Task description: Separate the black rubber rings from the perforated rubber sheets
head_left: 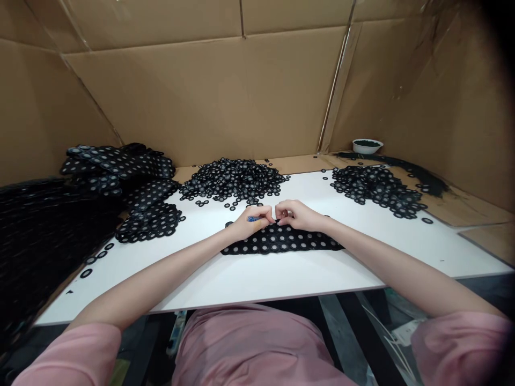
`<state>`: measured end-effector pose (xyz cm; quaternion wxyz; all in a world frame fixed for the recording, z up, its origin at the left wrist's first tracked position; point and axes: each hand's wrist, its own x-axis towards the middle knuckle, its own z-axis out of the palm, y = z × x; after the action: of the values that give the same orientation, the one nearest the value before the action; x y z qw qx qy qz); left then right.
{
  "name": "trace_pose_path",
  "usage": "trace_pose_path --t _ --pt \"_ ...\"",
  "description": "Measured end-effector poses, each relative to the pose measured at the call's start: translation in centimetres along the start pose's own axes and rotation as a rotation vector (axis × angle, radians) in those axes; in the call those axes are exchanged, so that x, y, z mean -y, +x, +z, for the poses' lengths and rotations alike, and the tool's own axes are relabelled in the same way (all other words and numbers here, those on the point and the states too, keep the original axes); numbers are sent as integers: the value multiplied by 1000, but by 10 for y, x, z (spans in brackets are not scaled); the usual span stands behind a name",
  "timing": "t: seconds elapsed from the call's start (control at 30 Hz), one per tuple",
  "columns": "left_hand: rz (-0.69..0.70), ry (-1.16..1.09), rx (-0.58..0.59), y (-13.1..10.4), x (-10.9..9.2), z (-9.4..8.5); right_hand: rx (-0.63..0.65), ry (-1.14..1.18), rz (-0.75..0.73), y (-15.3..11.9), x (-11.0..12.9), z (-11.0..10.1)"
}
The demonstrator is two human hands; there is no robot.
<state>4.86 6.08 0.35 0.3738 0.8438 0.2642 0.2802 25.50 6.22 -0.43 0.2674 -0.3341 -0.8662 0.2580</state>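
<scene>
A strip of joined black rings [281,242] lies flat on the white board [257,279]. At its far edge my left hand [254,221] is closed, with something blue showing between its fingers. Beside it, my right hand [295,214] is closed too, its thumb and fingertips pinched at the same edge. The fingertips of both hands almost meet there. What sits between them is too small to make out.
Heaps of loose black rings lie behind my hands [237,179] and at the right [376,187]. Folded ring sheets [151,225] and black strands [44,230] lie left. A white bowl [367,146] stands back right, before cardboard walls [201,102].
</scene>
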Motion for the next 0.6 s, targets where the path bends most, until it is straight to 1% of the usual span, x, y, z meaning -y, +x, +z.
trace_pose_path --t 0.27,0.43,0.53,0.6 --pt "23 42 23 0 -3 1 -19 -34 -35 0 3 0" --pt "41 51 66 0 -5 4 -37 -121 -80 -1 7 0" --pt "20 -30 29 1 -3 5 -15 -125 -44 -3 7 -2" --pt "-37 -125 -34 0 -1 5 5 -108 4 -4 6 -4"
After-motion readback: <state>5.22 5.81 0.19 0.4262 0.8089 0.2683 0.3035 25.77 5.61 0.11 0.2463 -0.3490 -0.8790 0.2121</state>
